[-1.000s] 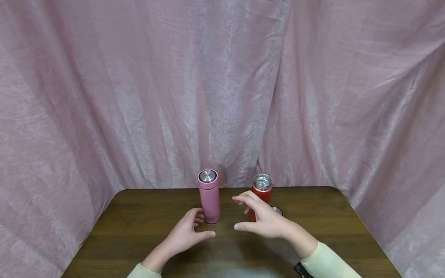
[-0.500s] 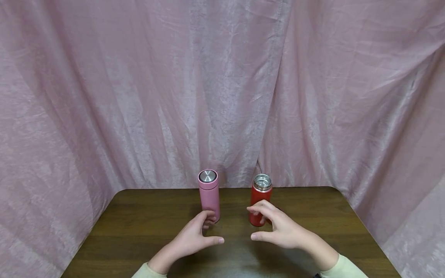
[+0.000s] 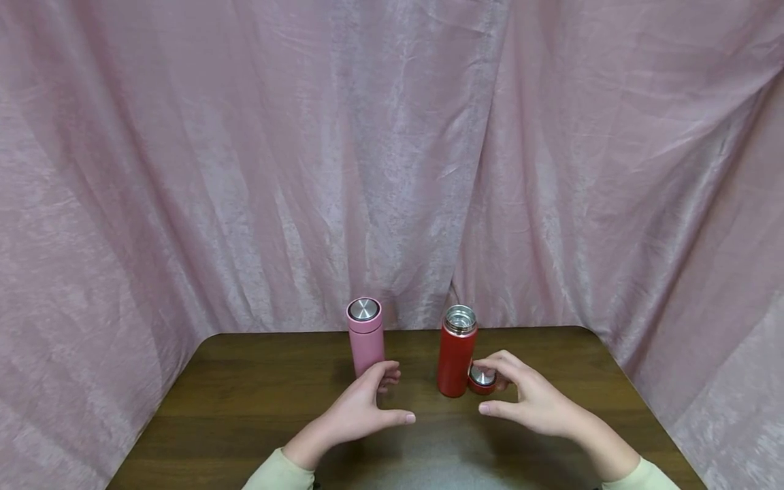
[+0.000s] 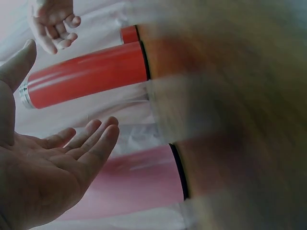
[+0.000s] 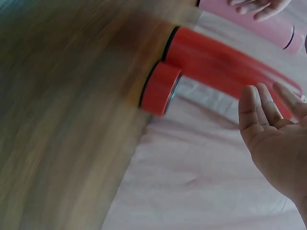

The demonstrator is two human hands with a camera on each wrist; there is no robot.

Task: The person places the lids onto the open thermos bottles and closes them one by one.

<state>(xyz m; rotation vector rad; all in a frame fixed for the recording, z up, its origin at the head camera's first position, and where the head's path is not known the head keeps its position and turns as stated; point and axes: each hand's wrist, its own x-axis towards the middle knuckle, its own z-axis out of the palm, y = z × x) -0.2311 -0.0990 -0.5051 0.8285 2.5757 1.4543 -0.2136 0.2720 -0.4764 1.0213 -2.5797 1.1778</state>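
A pink thermos bottle (image 3: 367, 344) stands upright with its steel-topped lid on. To its right is a red thermos bottle (image 3: 456, 364), uncovered, its bare steel neck showing. The red lid (image 3: 482, 386) rests on the table right beside that bottle's base, steel top upward. My left hand (image 3: 358, 414), thumb and fingers spread apart and holding nothing, is in front of the pink bottle and overlaps its lower part. Near the lid is my right hand (image 3: 535, 401), also holding nothing; its fingertips overlap the lid in the head view, while in the right wrist view the lid (image 5: 160, 90) appears apart from the fingers (image 5: 248, 112).
Both bottles stand toward the back of a dark wooden table (image 3: 245, 388) with rounded far corners. Behind it and along both sides hangs a pink velvet curtain (image 3: 392, 170).
Both hands have moved to the right, the right one from in front of the red bottle to the lid, uncovering the bottle. The left has crossed in front of the pink bottle. Bottles stay put.
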